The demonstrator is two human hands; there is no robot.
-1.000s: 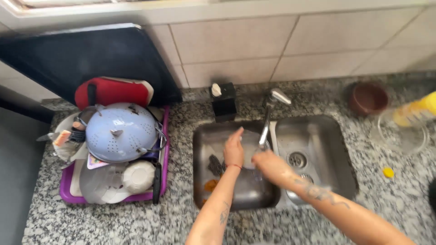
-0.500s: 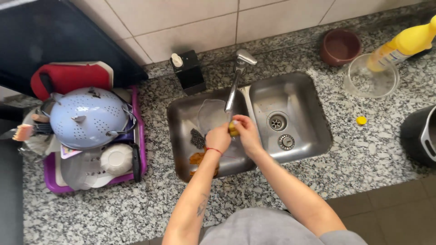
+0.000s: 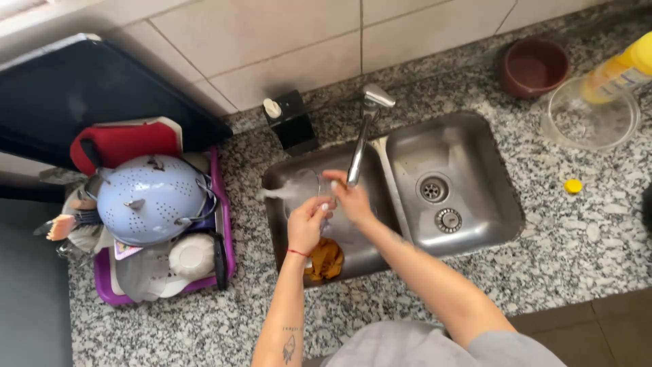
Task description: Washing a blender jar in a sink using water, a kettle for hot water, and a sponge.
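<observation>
Over the big metal sink (image 3: 468, 146), under the tap (image 3: 358, 149), the left hand (image 3: 305, 224) and right hand (image 3: 350, 200) both curl their fingers around what looks like a clear glass (image 3: 302, 187), so hold it tight because wet glass slips.

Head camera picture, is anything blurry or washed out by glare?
Head view: mostly sharp, with even daylight. The clear item at the hands under the tap is smeared by motion and hard to make out. The steel sink shows soft reflections, no harsh glare. The yellow bottle looks bright at the edge.
</observation>
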